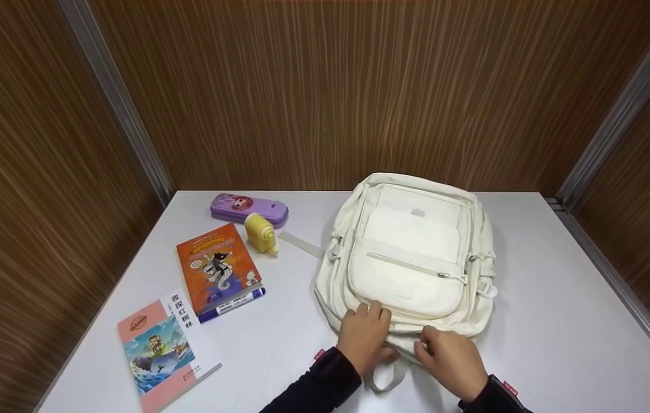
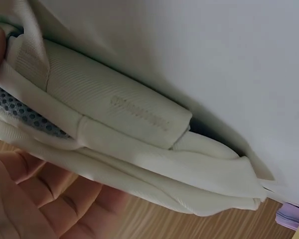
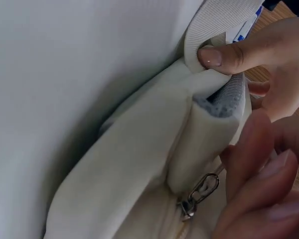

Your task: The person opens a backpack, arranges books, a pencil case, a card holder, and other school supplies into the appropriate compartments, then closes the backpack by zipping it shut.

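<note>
A cream backpack (image 1: 411, 229) lies front side up on the table, its top edge toward me. My left hand (image 1: 364, 338) grips that edge beside the webbing carry loop (image 1: 388, 385), fingers over the top and thumb underneath. In the right wrist view the left thumb (image 3: 214, 56) presses at the base of the loop. Nearby on the same edge, my right hand (image 1: 454, 358) has its fingers bent at the fabric. Close to the right fingertips hangs a metal zipper pull (image 3: 205, 186), which they do not hold. Grey mesh lining (image 2: 27, 112) shows under the edge.
Left of the backpack lie a purple pencil case (image 1: 261, 209), a yellow bottle (image 1: 260, 232), an orange book (image 1: 218, 267), a blue-and-white marker (image 1: 233, 304) and a pink-and-white book (image 1: 164, 350). A ruler-like strip (image 1: 302, 244) reaches the backpack's side. Wood-grain panels (image 1: 325, 97) enclose the table.
</note>
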The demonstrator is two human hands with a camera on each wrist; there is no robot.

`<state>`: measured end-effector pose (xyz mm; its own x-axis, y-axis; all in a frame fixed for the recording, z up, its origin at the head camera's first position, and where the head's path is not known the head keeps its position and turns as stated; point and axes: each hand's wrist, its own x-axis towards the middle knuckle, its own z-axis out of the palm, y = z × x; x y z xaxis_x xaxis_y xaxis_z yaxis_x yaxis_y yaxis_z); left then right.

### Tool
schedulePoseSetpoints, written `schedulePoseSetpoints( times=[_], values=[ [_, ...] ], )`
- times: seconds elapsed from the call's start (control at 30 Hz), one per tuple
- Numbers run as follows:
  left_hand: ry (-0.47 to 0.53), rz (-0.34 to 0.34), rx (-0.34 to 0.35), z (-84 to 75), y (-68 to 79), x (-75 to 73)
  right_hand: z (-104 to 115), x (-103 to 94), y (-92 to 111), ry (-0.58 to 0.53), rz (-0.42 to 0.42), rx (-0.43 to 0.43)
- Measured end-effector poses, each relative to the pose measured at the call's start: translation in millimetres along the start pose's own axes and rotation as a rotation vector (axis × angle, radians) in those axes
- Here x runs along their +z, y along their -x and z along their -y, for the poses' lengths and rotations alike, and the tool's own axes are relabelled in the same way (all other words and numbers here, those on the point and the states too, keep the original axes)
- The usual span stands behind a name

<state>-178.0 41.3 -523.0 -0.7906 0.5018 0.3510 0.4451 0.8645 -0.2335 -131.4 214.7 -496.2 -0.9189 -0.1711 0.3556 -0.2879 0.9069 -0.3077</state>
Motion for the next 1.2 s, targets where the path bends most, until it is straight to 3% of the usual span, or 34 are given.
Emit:
schedulePoseSetpoints(
  times=[0.13, 0.33, 0.47, 0.57, 0.7, 0.87, 0.97, 1.07, 1.2],
  values=[
    [-0.012, 0.002, -0.03, -10.6, -2.3, -1.3, 1, -1.8, -1, -0.025, -0.005, -0.011],
    [-0.056, -0.079, -0.03, -31.0, -4.5, -0.4, 5, 1.7, -2, -0.089, -0.018, -0.075],
    [-0.061, -0.109, -0.038, -39.4, -5.5, -0.3, 4, 3.0, -1, -0.177, 0.015, -0.044],
    [-0.036, -0.09, -0.016, -36.5, -5.4, -2.2, -1, 1.6, -1, -0.234, 0.047, -0.019],
    [0.078, -0.013, 0.074, -13.0, -1.9, -7.8, -11, -1.1, 2, -0.262, 0.072, 0.009],
    [0.252, 0.104, 0.184, 38.3, 2.1, -11.2, -22, -2.3, 6, -0.258, 0.083, 0.029],
    [0.367, 0.163, 0.213, 63.2, 3.2, -7.8, -24, -1.8, 6, -0.254, 0.092, 0.034],
    [0.445, 0.19, 0.23, 77.1, 3.6, -2.4, -25, -1.7, 5, -0.245, 0.099, 0.041],
    [0.437, 0.163, 0.253, 80.7, 2.3, 4.2, -28, -3.7, 4, -0.253, 0.106, 0.053]
  ],
)
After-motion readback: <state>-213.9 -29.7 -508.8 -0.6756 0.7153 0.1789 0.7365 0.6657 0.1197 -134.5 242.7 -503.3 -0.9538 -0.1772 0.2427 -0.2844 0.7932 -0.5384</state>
